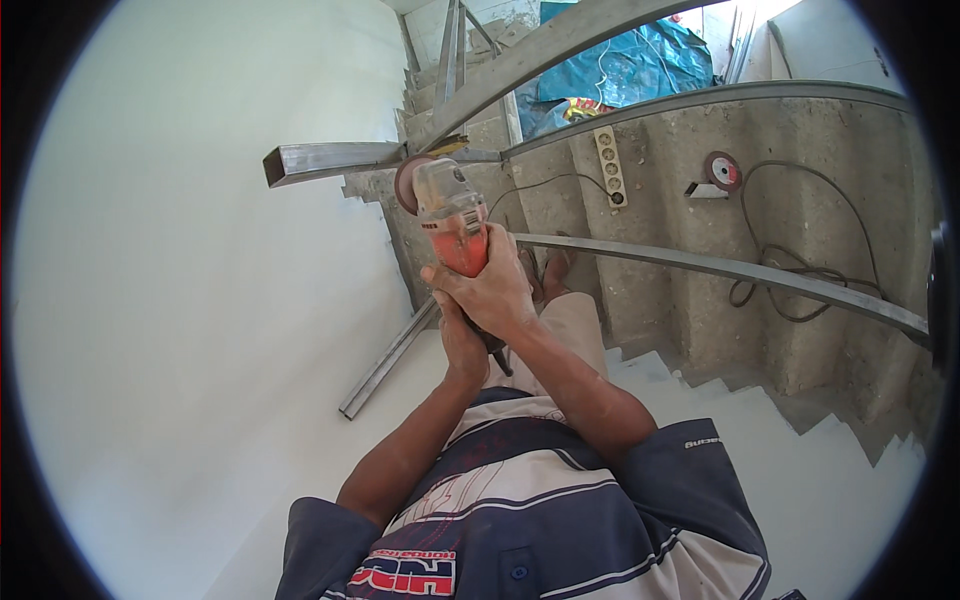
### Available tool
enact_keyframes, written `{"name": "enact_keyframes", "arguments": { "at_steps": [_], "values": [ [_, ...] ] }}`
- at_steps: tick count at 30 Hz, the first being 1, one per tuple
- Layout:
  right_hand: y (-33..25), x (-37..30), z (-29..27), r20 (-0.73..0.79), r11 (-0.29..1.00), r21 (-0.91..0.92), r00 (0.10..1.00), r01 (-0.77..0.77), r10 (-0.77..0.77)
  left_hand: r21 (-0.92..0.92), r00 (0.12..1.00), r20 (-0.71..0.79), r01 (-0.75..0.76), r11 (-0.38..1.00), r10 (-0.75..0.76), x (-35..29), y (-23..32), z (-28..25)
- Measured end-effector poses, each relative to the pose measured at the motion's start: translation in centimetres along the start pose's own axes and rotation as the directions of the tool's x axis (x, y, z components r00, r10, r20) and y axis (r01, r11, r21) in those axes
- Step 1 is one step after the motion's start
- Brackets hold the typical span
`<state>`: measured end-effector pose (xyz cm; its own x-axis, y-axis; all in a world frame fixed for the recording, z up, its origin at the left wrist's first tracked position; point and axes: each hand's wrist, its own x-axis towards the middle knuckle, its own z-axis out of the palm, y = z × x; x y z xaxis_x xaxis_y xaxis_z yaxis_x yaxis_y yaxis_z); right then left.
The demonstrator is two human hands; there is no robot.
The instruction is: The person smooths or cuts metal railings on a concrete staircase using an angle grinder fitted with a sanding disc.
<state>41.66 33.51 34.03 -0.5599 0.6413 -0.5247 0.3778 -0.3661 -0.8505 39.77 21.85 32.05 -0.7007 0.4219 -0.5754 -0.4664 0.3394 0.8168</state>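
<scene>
Both my hands are closed around a red and grey angle grinder [462, 245], held up in front of me. My right hand [497, 290] wraps the red body below the metal gear head. My left hand [462, 340] grips lower, near the rear end; its fingers are partly hidden. The grinder's brown cutting disc [407, 186] stands at the upper left, close to a square steel tube [335, 160] with an open end. Whether the disc touches the metal, I cannot tell.
Steel rails [720, 266] cross over rough concrete steps [640, 225]. On the steps lie a power strip [609, 166], a spare disc [723, 170], a short metal offcut [706, 191] and a looped cable [835, 275]. A steel tube [385, 362] leans by the white wall [200, 300]. Blue sheeting [640, 65] lies beyond.
</scene>
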Motion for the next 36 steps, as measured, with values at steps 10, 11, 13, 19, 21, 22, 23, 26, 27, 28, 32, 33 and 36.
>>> {"name": "enact_keyframes", "arguments": {
  "at_steps": [10,11,13,19,21,22,23,26,27,28,32,33,36],
  "values": [
    [-1.9,0.1,0.0,0.152,0.985,-0.149,0.986,0.084,-0.061,-0.539,0.944,0.327,0.219,0.813,-0.037,1.7,0.1,-1.5],
    [-2.0,0.3,0.0,0.157,0.984,-0.158,0.986,0.089,-0.064,-0.548,0.946,0.324,0.215,0.809,-0.032,1.8,0.0,-1.4],
    [-2.2,0.7,-0.1,0.187,0.982,-0.164,0.98,0.095,-0.064,-0.551,0.965,0.256,0.198,0.811,-0.061,1.5,0.6,-0.7],
    [-2.9,1.7,-0.1,0.153,0.975,-0.176,0.983,0.133,-0.106,-0.58,0.979,0.175,0.186,0.793,-0.102,1.8,1.6,0.8],
    [-3.5,2.0,-0.3,0.161,0.971,-0.187,0.979,0.152,-0.122,-0.604,0.983,0.163,0.169,0.779,-0.086,2.3,1.2,1.3],
    [-3.7,2.1,-0.4,0.157,0.968,-0.19,0.978,0.165,-0.136,-0.617,0.984,0.16,0.158,0.771,-0.074,2.5,0.9,1.6],
    [-3.9,2.3,-0.3,0.169,0.964,-0.204,0.976,0.17,-0.136,-0.632,0.986,0.152,0.154,0.76,-0.072,2.6,0.7,1.7],
    [-4.2,2.9,-0.6,0.157,0.947,-0.261,0.976,0.188,-0.151,-0.699,0.985,0.173,0.136,0.702,-0.018,2.7,1.4,2.7],
    [-4.5,3.1,-0.7,0.16,0.952,-0.254,0.978,0.172,-0.135,-0.677,0.989,0.149,0.114,0.727,-0.017,3.0,1.5,3.1],
    [-4.7,3.3,-0.8,0.161,0.956,-0.248,0.98,0.156,-0.118,-0.654,0.992,0.126,0.094,0.751,-0.015,3.1,1.7,3.3],
    [-4.8,4.0,-0.8,0.152,0.938,-0.295,0.978,0.184,-0.144,-0.669,0.992,0.123,0.077,0.739,0.008,3.6,2.1,3.8],
    [-5.1,4.1,-0.7,0.164,0.937,-0.303,0.978,0.174,-0.129,-0.676,0.991,0.137,0.086,0.732,0.01,3.7,2.2,3.6],
    [-5.3,4.2,-0.5,0.172,0.934,-0.311,0.977,0.176,-0.127,-0.688,0.986,0.167,0.11,0.718,0.01,3.7,2.4,3.3]
  ]
}}
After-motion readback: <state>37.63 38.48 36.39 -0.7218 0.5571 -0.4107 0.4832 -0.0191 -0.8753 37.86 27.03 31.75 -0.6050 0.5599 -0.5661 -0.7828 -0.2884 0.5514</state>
